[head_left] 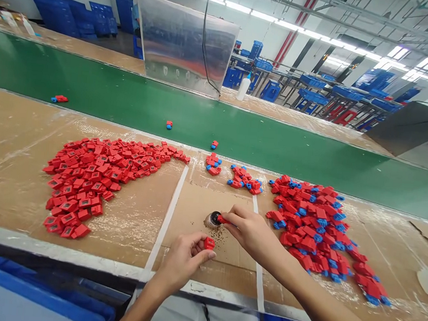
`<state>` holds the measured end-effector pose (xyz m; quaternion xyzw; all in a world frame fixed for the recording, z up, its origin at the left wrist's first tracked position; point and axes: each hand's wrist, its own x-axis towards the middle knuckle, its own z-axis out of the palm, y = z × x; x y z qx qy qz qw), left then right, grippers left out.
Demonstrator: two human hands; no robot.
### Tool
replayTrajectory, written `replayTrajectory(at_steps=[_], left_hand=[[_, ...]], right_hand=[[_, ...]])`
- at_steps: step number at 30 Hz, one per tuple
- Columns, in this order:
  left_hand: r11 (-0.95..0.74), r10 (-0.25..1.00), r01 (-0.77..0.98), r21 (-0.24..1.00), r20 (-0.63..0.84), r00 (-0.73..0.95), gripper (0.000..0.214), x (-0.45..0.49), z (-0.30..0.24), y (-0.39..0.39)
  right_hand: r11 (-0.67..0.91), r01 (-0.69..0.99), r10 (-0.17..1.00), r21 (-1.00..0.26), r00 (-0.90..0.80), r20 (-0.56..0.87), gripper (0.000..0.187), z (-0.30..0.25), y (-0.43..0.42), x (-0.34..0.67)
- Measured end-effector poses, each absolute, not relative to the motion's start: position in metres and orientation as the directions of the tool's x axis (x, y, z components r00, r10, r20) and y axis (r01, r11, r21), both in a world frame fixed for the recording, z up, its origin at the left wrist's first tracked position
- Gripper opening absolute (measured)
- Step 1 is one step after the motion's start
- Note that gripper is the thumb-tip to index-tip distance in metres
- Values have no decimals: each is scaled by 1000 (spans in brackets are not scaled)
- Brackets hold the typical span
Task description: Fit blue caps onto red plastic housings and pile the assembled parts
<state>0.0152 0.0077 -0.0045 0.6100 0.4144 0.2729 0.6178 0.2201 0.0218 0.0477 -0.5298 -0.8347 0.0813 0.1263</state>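
While left [185,255] holds block [209,243] — right [246,227] perhaps touches jar [214,219].

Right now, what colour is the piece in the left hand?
The piece is red, head view.

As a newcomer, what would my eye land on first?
Probably the heap of small red blocks at left on the brown table and the heap of red-and-blue pieces at right. Between them, the left hand holds a single red block and the right hand a small red object at a round dark-mouthed jar. A long green strip runs behind.
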Motion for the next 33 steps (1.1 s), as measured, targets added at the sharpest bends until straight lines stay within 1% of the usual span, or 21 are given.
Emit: replayTrajectory(at_steps=[2,4,7,9,11,14,17,21,25,28,33], left_hand=[[134,841,142,981,-188,507,17,15,-6,8],[144,842,120,982,-186,507,17,15,-8,8],[171,829,83,982,-189,526,18,14,-13,8],[210,812,49,977,-202,547,20,13,-15,8],[241,795,20,970,-209,570,21,12,-16,8],[248,773,0,969,-198,602,23,11,-15,9],[239,763,-6,971,-184,620,26,11,-14,10],[233,761,9,972,-188,621,27,11,-14,10],[200,752,67,977,-197,629,20,9,-11,10],[122,743,140,983,-184,643,12,6,-6,10],[-45,757,257,965,-134,640,11,4,0,13]], right_hand=[[425,865,905,-266,-409,118,19,51,23,220],[424,852,906,-307,-398,145,17,55,22,220],[397,800,917,-451,-321,239,17,60,14,219],[373,749,926,-548,-262,273,17,61,5,218],[360,702,932,-615,-248,263,17,59,-6,215],[336,665,941,-667,-263,213,20,50,-18,210],[311,664,948,-680,-269,171,21,41,-23,207],[308,670,947,-675,-282,153,20,34,-24,206],[335,668,936,-664,-318,152,19,32,-26,203],[358,684,925,-635,-352,142,18,32,-29,199],[379,724,918,-576,-371,138,19,30,-33,193]])
